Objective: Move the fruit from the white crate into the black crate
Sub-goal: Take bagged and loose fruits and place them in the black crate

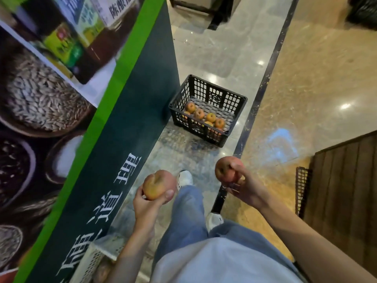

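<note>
My left hand (148,203) grips a red-yellow apple (158,183) from below, held over the floor beside the display stand. My right hand (243,187) holds a second, redder apple (226,169) a little higher and to the right. Ahead on the floor stands the black crate (208,127) with several apples (204,116) lying in it. A corner of the white crate (92,260) shows at the bottom left, behind my left forearm, with a fruit partly visible inside.
A tall green display stand (114,139) with printed panels runs along the left. My legs and white shoes (184,178) are between the crates. A dark wooden fixture (342,193) with a mesh basket (302,186) stands at the right. A furniture base (204,9) stands far ahead.
</note>
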Motion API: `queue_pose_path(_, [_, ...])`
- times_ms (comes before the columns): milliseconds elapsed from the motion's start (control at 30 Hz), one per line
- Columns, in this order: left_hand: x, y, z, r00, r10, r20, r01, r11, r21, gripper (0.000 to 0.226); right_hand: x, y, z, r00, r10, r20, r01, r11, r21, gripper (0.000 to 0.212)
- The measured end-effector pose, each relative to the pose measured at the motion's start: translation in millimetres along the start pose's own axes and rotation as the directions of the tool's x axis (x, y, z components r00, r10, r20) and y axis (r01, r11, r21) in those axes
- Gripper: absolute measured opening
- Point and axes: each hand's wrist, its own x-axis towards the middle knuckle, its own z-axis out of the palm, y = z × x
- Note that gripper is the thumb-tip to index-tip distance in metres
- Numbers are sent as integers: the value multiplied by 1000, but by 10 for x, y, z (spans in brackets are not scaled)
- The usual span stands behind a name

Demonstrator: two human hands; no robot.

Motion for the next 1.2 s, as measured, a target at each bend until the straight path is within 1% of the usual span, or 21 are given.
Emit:
queue_pose_path(100, [406,166,75,1000,-8,0,8,1000,20,65,352,-258,164,999,29,-47,-26,998,52,75])
queue_pose_path(133, [552,268,118,1000,-9,-10,10,1000,24,65,447,-345,215,998,36,-50,-32,997,74,68])
queue_pose_path(200, [881,519,225,1000,4,-14,-3,1000,28,66,621,-548,346,998,45,-51,-38,991,131,44])
queue_pose_path(233, [1063,639,274,1000,11,6,-11,999,39,69,693,-647,417,997,53,-62,-44,988,148,41])
queue_pose_path(300, [1376,883,390,998,21,56,-26,996,85,81,795,-817,546,994,55,-97,-40,989,145,58])
queue_pose_path(333, [1516,1016,460,996,26,81,-34,994,106,82,831,-887,596,993,42,-112,-24,987,159,69])
queue_pose_path(367, [1654,1146,546,994,23,105,-36,992,122,77,882,-935,616,992,30,-123,-6,981,193,75])
queue_pose_path(400, [1776,1272,637,992,26,123,-43,990,136,70,915,-985,635,990,26,-138,6,973,230,74])
queue_pose_path(433, [1890,1384,727,988,32,149,-54,988,148,68,946,-1024,648,987,23,-160,20,965,263,66])
queue_pose_path(533, [2194,1670,995,972,39,231,-80,983,168,77,1035,-1144,658,980,25,-196,46,937,347,42])
queue_pose_path(567, [2273,1755,1089,969,32,247,-77,982,174,76,1085,-1193,645,977,44,-210,37,930,367,37])
queue_pose_path(600, [2352,1817,1182,965,24,260,-73,981,179,70,1143,-1245,630,972,67,-223,24,924,382,38])
queue_pose_path(633, [2422,1876,1274,962,16,271,-68,980,186,65,1205,-1305,617,970,82,-230,16,919,393,45])
queue_pose_path(733, [2617,2024,1515,958,5,287,-70,974,216,66,1415,-1549,600,972,94,-216,0,916,400,82])
queue_pose_path(767, [2693,2062,1582,959,5,284,-76,968,239,68,1508,-1645,588,973,98,-211,-4,914,405,88])
queue_pose_path(800, [2768,2103,1641,962,-1,273,-74,962,263,70,1615,-1748,577,972,108,-210,-14,914,406,90])
queue_pose_path(933, [3090,2249,1897,974,-17,224,-61,941,334,76,2083,-2221,588,973,126,-192,-42,920,390,81])
queue_pose_path(1033, [3406,2367,2191,975,-22,221,-58,935,349,97,2532,-2571,635,977,91,-192,-31,954,297,92])
queue_pose_path(1067, [3540,2395,2304,972,-22,234,-61,939,340,98,2701,-2671,643,976,81,-203,-23,963,270,96])
queue_pose_path(1133, [3834,2417,2553,958,-43,283,-56,942,332,84,3052,-2841,650,971,69,-230,-11,970,244,93])
queue_pose_path(1200, [4178,2369,2827,944,-62,324,-62,932,357,75,3432,-2972,652,963,67,-263,-13,979,202,82])
